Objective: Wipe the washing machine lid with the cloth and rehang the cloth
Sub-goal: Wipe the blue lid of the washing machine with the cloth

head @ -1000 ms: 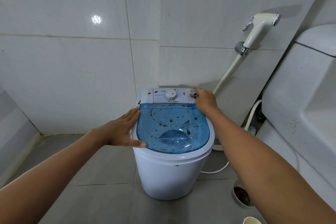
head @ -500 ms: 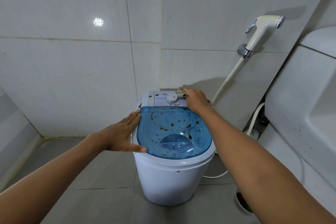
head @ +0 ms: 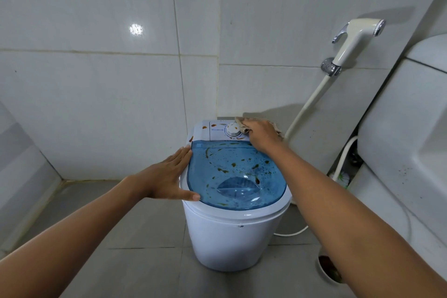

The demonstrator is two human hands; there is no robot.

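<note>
A small white washing machine [head: 232, 237] stands on the floor against the tiled wall. Its clear blue lid [head: 232, 176] is speckled with brown stains, as is the white control panel [head: 212, 129] behind it. My right hand [head: 262, 135] presses a beige cloth [head: 243, 124] onto the panel's right side, next to the white dial [head: 232, 130]. My left hand [head: 169, 176] lies flat, fingers spread, against the machine's left rim, thumb touching the lid's edge.
A bidet sprayer [head: 355, 36] hangs on the wall at right, its hose [head: 307, 106] running down behind the machine. A white toilet tank [head: 406, 140] fills the right side. A floor drain [head: 327, 270] lies beside the machine's base.
My right hand with the cloth has slid left along the control panel toward the dial. My left hand has stayed on the rim. The camera view has shifted slightly.
</note>
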